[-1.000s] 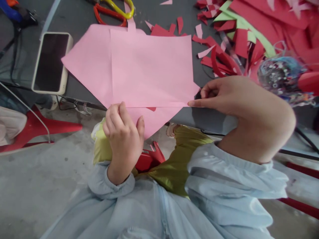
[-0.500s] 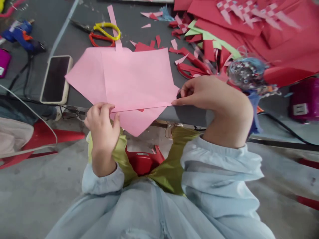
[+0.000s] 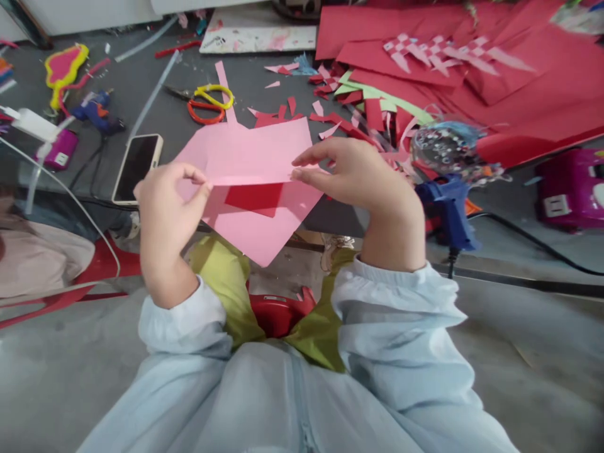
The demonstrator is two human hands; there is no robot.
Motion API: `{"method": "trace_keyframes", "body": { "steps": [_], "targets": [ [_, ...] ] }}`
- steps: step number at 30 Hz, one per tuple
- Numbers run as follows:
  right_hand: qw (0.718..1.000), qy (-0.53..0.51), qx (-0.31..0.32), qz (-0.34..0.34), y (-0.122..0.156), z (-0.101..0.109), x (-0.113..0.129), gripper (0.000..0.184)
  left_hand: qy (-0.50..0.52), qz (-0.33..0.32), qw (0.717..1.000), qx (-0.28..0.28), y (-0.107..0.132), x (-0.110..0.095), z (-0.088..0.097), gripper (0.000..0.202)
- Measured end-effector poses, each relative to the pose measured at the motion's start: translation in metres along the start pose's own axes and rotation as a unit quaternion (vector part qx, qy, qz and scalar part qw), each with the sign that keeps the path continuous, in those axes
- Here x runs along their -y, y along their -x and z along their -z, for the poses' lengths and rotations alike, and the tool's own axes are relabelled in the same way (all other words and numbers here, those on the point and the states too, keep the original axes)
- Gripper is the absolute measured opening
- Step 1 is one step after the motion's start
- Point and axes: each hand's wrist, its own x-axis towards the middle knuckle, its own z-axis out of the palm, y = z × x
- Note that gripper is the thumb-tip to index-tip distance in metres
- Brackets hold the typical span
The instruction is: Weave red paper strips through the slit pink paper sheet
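Observation:
A rectangular sheet of pink paper (image 3: pixel 257 151) is pinched at its two near corners, its near edge lifted. My left hand (image 3: pixel 172 214) grips the left corner between thumb and forefinger. At the right corner, my right hand (image 3: pixel 352 173) pinches with thumb and fingers. Underneath lies a larger pink paper (image 3: pixel 262 236) whose point hangs over the table's near edge. A red paper piece (image 3: pixel 255 198) shows between the two.
Scissors (image 3: pixel 207 104) with yellow and red handles lie beyond the paper. A phone (image 3: pixel 136 168) is at left. Red paper sheets (image 3: pixel 448 94) and scraps cover the far right, near a bead-filled bag (image 3: pixel 446 145) and a blue glue gun (image 3: pixel 448 211).
The near edge of the pink sheet has risen and moved away from me, uncovering more of the red piece. Both hands went with it, and the view has shifted.

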Motion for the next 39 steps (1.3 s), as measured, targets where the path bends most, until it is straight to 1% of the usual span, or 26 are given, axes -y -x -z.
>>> {"method": "trace_keyframes", "body": {
  "steps": [3,5,6,7,8,9,10,12,13,15,17,20,22,26,29,31,34,37,39],
  "targets": [
    [0.997,-0.042,-0.034,0.049,-0.003,-0.006,-0.002,0.017,0.078,-0.057,0.995,-0.018,-0.034,-0.005,0.010,0.008],
    [0.995,-0.054,-0.059,0.056,-0.005,-0.007,0.000,0.015,0.115,-0.094,0.989,-0.011,-0.057,-0.012,0.013,0.009],
    [0.994,-0.056,-0.073,0.054,-0.005,-0.007,0.001,0.015,0.132,-0.100,0.986,-0.002,-0.067,-0.016,0.014,0.011],
    [0.993,-0.058,-0.087,0.051,-0.006,-0.007,0.002,0.014,0.149,-0.110,0.983,-0.006,-0.076,-0.020,0.014,0.016],
    [0.992,-0.061,-0.101,0.049,-0.006,-0.007,0.003,0.013,0.157,-0.103,0.982,0.014,-0.084,-0.023,0.013,0.019],
    [0.990,-0.069,-0.114,0.044,-0.007,-0.007,0.003,0.012,0.173,-0.099,0.980,0.017,-0.091,-0.025,0.011,0.019],
    [0.988,-0.084,-0.126,0.040,-0.007,-0.007,0.003,0.011,0.199,-0.109,0.974,0.012,-0.096,-0.025,0.009,0.020],
    [0.981,-0.119,-0.148,0.033,-0.008,-0.007,0.000,0.010,0.247,-0.134,0.960,0.016,-0.104,-0.020,0.001,0.031],
    [0.978,-0.135,-0.155,0.032,-0.008,-0.007,-0.001,0.010,0.267,-0.144,0.953,0.004,-0.107,-0.016,-0.004,0.039],
    [0.973,-0.155,-0.167,0.031,-0.009,-0.007,-0.004,0.012,0.294,-0.161,0.942,0.011,-0.110,-0.007,-0.016,0.056],
    [0.971,-0.160,-0.176,0.029,-0.009,-0.008,-0.006,0.012,0.330,-0.147,0.933,-0.001,-0.110,-0.001,-0.027,0.063],
    [0.971,-0.152,-0.184,0.013,-0.008,-0.008,-0.007,0.012,0.351,-0.103,0.931,-0.012,-0.105,0.001,-0.038,0.051],
    [0.974,-0.125,-0.187,0.004,-0.006,-0.008,-0.006,0.011,0.360,-0.092,0.928,-0.022,-0.102,0.000,-0.041,0.040],
    [0.979,-0.015,-0.203,-0.011,0.001,-0.004,-0.004,0.010,0.361,-0.082,0.929,-0.010,-0.101,0.003,-0.044,0.027],
    [0.979,0.018,-0.201,-0.025,0.006,-0.001,-0.003,0.012,0.366,-0.089,0.926,0.000,-0.102,0.006,-0.049,0.022],
    [0.981,0.019,-0.193,-0.024,0.009,0.001,0.000,0.013,0.370,-0.098,0.924,-0.001,-0.102,0.004,-0.053,0.020],
    [0.985,0.005,-0.170,-0.011,0.011,0.001,0.007,0.015,0.385,-0.120,0.915,0.001,-0.103,-0.004,-0.058,0.021],
    [0.988,-0.035,-0.149,-0.010,0.011,-0.002,0.015,0.016,0.418,-0.145,0.896,0.020,-0.103,-0.015,-0.059,0.021],
    [0.988,-0.073,-0.139,-0.007,0.010,-0.004,0.017,0.019,0.425,-0.158,0.890,0.050,-0.102,-0.022,-0.058,0.022]
  ]
}}
